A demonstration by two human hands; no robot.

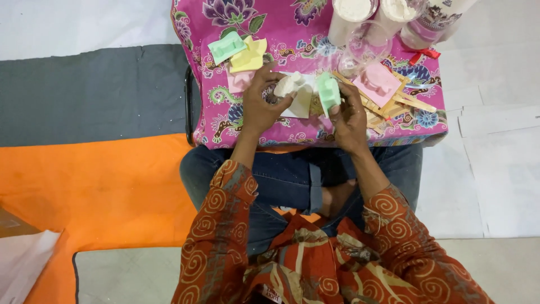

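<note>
My left hand (260, 104) grips a small white cast figure (288, 84) above a low table draped in a pink flowered cloth (292, 34). My right hand (349, 115) holds a light green mould piece (328, 93) upright just to the right of the figure. A white mould half (301, 104) lies under and between the two hands. Both hands are close together over the table's front edge.
Green (225, 47), yellow (249, 55) and pink (239, 81) mould pieces lie at the table's left. A pink mould (376, 83) rests on wooden sticks (413, 101) at right. Clear cups of white powder (351, 14) and an empty glass (361, 53) stand at the back. Grey and orange mats cover the floor left.
</note>
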